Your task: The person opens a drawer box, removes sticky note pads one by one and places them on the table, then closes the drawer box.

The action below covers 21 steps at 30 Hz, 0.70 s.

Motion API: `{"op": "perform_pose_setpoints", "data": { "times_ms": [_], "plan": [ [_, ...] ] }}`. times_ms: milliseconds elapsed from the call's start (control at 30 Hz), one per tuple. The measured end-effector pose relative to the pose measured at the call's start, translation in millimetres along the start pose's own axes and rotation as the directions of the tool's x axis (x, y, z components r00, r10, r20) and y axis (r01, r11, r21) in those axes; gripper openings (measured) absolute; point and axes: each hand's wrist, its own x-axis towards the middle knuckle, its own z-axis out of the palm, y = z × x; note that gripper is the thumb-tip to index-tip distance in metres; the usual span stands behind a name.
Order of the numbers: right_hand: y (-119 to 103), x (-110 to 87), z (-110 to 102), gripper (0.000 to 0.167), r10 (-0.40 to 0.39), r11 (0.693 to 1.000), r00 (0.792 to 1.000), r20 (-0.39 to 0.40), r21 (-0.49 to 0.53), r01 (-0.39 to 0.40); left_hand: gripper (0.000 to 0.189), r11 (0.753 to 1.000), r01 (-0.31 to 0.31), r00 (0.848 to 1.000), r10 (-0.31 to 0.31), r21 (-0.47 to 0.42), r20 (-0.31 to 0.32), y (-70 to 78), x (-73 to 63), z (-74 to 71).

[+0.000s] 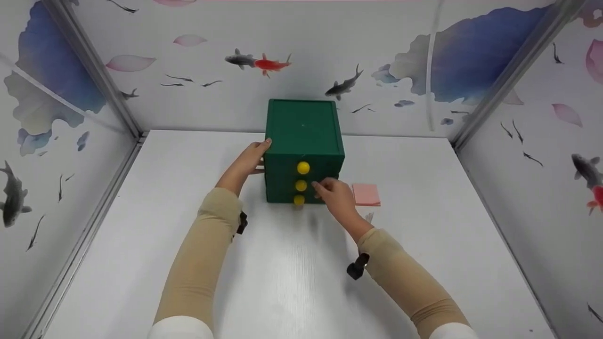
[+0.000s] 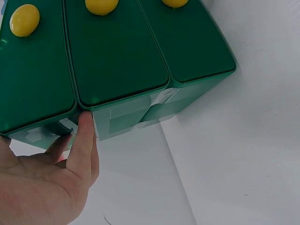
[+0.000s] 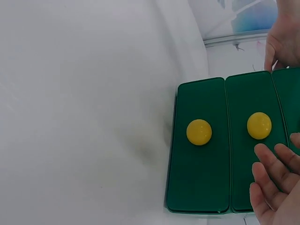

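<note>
A green three-drawer box (image 1: 304, 127) stands on the white table, with a round yellow knob on each drawer. Against its left side rests my left hand (image 1: 247, 162), thumb at the top edge; the left wrist view shows straight fingers (image 2: 83, 145) touching the side near a seam between drawers. My right hand (image 1: 335, 194) is in front of the right half of the drawer fronts, fingers loosely bent and holding nothing. Its fingertips are just right of the middle knob (image 1: 300, 185). The top knob (image 1: 303, 167) and bottom knob (image 1: 298, 200) are uncovered. All drawers look closed.
A pink pad of paper (image 1: 366, 194) lies right of the box, beside my right hand. Clear tape (image 2: 124, 117) runs along the box's left side. Patterned white panels (image 1: 301, 56) enclose the table at the back and both sides.
</note>
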Motion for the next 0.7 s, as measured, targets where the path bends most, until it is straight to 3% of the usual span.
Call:
{"op": "perform_pose_setpoints", "data": {
  "times_ms": [400, 700],
  "plan": [
    [-0.2, 5.1, 24.6, 0.034, 0.134, 0.991, 0.986, 0.098, 0.002, -0.135, 0.075, 1.000, -0.008, 1.000, 0.008, 0.020, 0.000, -0.9, -0.5, -0.1],
    [-1.0, 8.9, 38.5, 0.032, 0.134, 0.987, 0.986, 0.096, 0.071, -0.141, 0.074, 1.000, -0.008, 1.000, 0.008, 0.012, 0.001, -0.9, 0.0, -0.2]
  ]
}}
